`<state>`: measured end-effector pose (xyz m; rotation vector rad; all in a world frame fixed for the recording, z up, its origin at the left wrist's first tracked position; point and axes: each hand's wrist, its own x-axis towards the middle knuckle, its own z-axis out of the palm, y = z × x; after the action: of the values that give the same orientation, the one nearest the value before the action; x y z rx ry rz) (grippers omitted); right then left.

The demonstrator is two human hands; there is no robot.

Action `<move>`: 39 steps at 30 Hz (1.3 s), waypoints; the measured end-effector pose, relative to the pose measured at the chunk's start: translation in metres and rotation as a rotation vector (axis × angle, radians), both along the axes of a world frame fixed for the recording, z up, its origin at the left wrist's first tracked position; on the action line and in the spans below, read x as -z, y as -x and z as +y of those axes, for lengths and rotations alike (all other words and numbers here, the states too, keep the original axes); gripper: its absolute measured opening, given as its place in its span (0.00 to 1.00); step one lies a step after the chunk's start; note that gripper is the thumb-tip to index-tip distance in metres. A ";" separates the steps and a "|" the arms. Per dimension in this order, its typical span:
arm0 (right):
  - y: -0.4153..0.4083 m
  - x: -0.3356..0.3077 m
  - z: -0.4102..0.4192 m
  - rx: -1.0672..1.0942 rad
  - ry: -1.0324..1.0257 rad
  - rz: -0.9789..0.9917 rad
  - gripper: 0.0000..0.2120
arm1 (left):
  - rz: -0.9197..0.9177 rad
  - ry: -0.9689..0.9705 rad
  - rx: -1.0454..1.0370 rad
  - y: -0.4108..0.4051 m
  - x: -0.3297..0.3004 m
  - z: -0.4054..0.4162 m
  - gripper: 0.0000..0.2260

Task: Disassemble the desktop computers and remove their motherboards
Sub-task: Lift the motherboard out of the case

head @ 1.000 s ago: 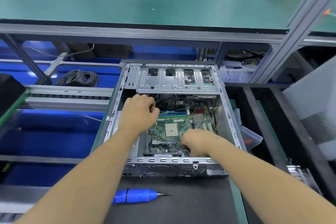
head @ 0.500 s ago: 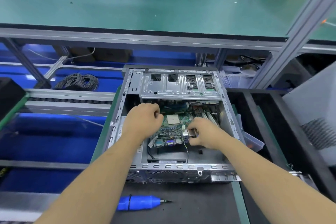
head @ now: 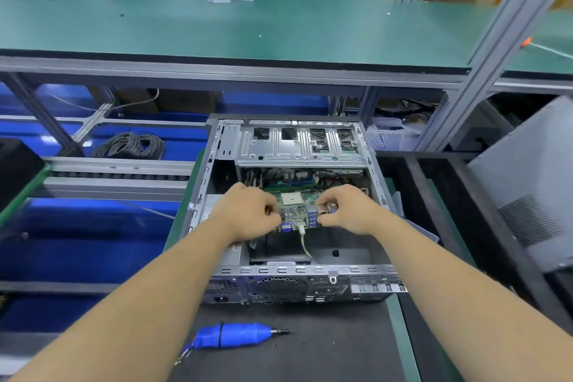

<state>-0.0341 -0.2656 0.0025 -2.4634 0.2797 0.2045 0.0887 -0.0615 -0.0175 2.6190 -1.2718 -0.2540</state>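
An open silver desktop case [head: 297,271] lies on the dark bench mat with its rear panel toward me. Inside it the green motherboard [head: 296,206] is tilted up, its near edge with blue ports raised off the case floor. My left hand [head: 248,211] grips the board's left side, fingers curled over its edge. My right hand [head: 344,211] pinches the metal port block at the board's right side. A thin pale cable [head: 305,245] hangs from the near edge down into the case. The far part of the board is hidden under the drive cage [head: 297,146].
A blue electric screwdriver [head: 231,335] lies on the mat in front of the case. A grey case panel [head: 533,183] leans at the right beyond black rails. A coil of grey cable [head: 133,146] sits at the left near the roller conveyor. A green shelf [head: 248,28] spans overhead.
The motherboard has come up off the case floor and moved toward the far side. Both hands rose with it, and the right hand shifted onto the port block.
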 end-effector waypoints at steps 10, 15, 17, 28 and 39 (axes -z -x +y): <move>0.004 0.005 -0.001 0.071 -0.086 -0.018 0.15 | 0.200 0.300 -0.115 0.014 0.000 0.016 0.08; 0.002 0.003 0.000 0.084 -0.057 -0.017 0.16 | 0.054 0.272 -0.053 0.018 0.002 0.021 0.12; 0.002 0.002 0.001 0.087 -0.061 -0.016 0.15 | 0.058 0.302 -0.042 0.020 0.003 0.024 0.15; 0.000 0.000 -0.002 0.125 -0.081 -0.058 0.10 | -0.118 0.189 0.025 0.022 0.004 0.023 0.23; -0.001 -0.008 0.013 0.206 -0.182 -0.067 0.09 | 0.169 0.851 -0.399 0.021 -0.008 0.031 0.17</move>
<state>-0.0327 -0.2521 0.0106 -2.2392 0.4625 0.0567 0.0682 -0.0309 -0.0097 1.9773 -0.5756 0.1179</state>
